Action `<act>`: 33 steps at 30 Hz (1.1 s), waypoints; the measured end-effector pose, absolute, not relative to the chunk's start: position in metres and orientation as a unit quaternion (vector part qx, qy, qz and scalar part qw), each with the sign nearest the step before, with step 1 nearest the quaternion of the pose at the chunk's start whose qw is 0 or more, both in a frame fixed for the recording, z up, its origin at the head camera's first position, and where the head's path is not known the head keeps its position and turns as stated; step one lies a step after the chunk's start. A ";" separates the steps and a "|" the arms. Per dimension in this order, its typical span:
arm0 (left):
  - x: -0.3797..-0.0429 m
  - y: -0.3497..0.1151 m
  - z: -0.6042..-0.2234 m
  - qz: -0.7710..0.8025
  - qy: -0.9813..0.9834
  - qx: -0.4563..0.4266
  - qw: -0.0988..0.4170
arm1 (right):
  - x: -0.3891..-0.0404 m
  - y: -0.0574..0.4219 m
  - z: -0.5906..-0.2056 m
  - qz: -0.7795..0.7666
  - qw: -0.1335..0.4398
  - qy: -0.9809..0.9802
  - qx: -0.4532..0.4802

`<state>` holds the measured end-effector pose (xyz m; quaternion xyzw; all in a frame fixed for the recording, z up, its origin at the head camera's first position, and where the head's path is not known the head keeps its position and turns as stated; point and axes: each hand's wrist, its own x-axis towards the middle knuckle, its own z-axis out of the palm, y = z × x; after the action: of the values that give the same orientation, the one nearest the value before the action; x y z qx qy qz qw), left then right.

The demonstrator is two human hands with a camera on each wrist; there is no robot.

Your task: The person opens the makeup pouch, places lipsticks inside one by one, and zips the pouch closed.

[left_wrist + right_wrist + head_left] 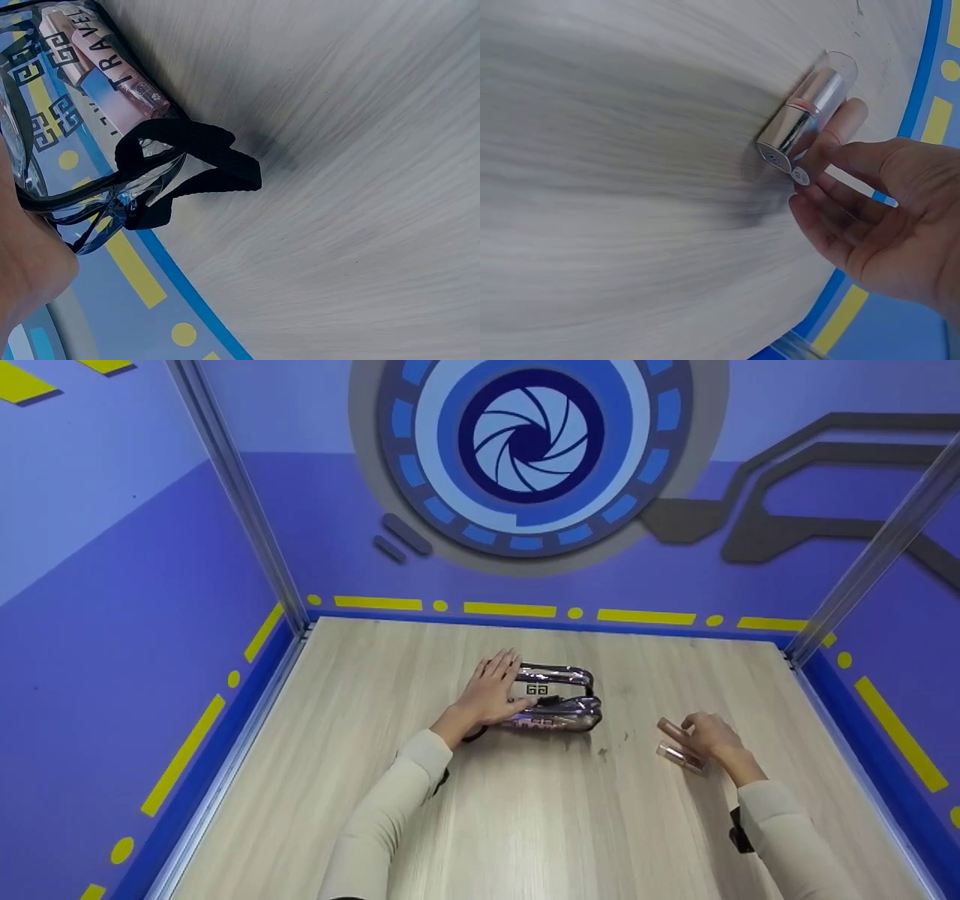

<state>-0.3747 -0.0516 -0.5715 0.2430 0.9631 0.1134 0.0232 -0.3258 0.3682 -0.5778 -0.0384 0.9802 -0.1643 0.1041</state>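
Note:
My left hand (pixel 489 694) lies across the left end of a clear cosmetic pouch (pixel 566 714), fingers straight over its top and thumb along the front by the dark zip. The pouch has dark shiny edges and black lettering. In the left wrist view several pink makeup tubes (pixel 124 71) show through its wall, and a black strap loop (pixel 229 165) sticks out from the end. To the right, my right hand (pixel 716 736) pinches a slim brownish-pink cosmetic tube (pixel 847 120) with its thumb and fingers. Touching or close beside it lies a lipstick (pixel 795 124) with a clear cap.
The pale wood-grain table (pixel 525 825) is enclosed by blue printed panels (pixel 315 532) at the back and sides. Metal posts (pixel 247 502) stand at the back corners. A few small dark marks (pixel 602 752) lie on the tabletop between the pouch and the tubes.

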 end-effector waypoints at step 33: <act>-0.371 -0.053 -0.571 0.116 0.960 0.253 0.010 | -0.332 0.315 -0.550 -0.200 -0.108 0.966 -0.124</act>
<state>-0.3711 -0.0526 -0.5709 0.2527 0.9605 0.1162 0.0095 -0.3317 0.3155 -0.5497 -0.1244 0.9658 -0.2001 -0.1082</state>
